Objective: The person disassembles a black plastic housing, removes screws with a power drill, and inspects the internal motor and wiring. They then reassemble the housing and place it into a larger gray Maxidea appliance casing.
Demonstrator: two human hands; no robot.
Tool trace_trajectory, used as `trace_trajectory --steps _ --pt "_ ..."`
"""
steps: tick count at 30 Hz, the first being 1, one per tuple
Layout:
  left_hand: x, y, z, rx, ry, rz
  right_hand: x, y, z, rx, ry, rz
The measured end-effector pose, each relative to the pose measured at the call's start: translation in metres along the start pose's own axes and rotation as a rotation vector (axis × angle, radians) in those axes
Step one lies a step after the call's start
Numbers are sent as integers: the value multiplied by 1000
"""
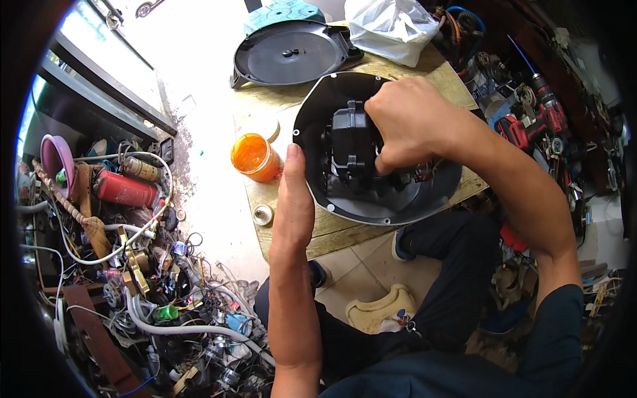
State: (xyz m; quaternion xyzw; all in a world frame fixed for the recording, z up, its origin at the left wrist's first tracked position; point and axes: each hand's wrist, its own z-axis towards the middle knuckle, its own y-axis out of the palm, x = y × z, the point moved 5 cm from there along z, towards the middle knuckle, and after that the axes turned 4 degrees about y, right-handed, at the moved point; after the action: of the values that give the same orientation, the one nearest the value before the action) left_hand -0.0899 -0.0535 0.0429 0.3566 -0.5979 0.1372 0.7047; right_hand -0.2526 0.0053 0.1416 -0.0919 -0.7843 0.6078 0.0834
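Note:
A round black plastic housing [312,186] with screw holes around its rim sits tilted on the wooden table. Inside it is a boxy black motor unit [352,142]. My left hand [296,199] holds the housing by its left side, thumb up along the rim; the other fingers are hidden. My right hand [415,123] reaches over the far right rim into the housing, curled closed against the motor unit's right side. Its fingertips are out of sight, so what they grip cannot be made out. An open orange tub [255,158] stands just left of the housing.
A round black cover [290,53] lies at the table's [332,242] far side, near a white plastic bag [391,30]. A small white-capped container [263,214] stands at the left edge. Cluttered parts and a red fire extinguisher [126,189] lie left; a red drill [531,123] lies right.

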Motion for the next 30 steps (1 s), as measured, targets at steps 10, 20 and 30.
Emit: trace_trajectory --steps 10,20,30 --pt "-2 8 5 23 -7 24 7 6 3 32 4 72" --pt "-6 7 5 30 50 -93 8 8 -6 80 33 33" --pt "-3 3 2 2 39 13 6 -2 -7 65 -27 29"
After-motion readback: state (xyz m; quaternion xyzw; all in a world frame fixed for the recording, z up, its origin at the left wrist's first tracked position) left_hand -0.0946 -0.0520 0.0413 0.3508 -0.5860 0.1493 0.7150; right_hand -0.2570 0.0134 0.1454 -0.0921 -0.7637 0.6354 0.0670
